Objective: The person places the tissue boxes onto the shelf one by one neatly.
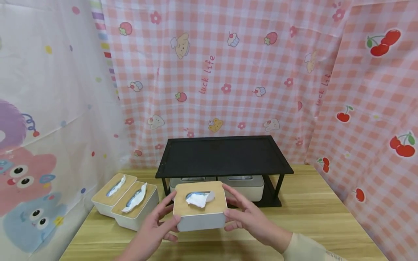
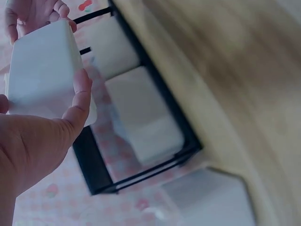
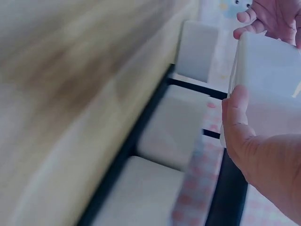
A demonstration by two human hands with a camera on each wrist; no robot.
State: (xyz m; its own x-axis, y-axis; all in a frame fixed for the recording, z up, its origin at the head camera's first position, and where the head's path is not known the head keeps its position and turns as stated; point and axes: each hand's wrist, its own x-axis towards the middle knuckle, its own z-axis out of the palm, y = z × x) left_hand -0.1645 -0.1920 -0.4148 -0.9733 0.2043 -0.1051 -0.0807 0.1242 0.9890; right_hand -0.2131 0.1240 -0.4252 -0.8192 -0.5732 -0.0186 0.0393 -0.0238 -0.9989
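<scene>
A tissue box (image 1: 202, 222) with a white body and a wood-look lid is held up in front of the black rack, a white tissue (image 1: 200, 199) poking from its oval slot. My left hand (image 1: 158, 223) grips its left end, thumb at the front corner. On the opposite end my right hand (image 1: 249, 219) grips it in the same way. Both wrist views show the smooth white underside (image 2: 44, 70) of the box, with my left thumb (image 2: 81, 99) along one edge in the left one and my right thumb (image 3: 237, 113) in the right one.
A low black rack (image 1: 225, 156) stands at the back of the wooden table (image 1: 313, 214). Two similar boxes sit under its top, one of them a white box (image 1: 254, 188) on the right. At left, two more tissue boxes (image 1: 112, 190) stand side by side. Patterned curtains (image 1: 225, 72) enclose the table.
</scene>
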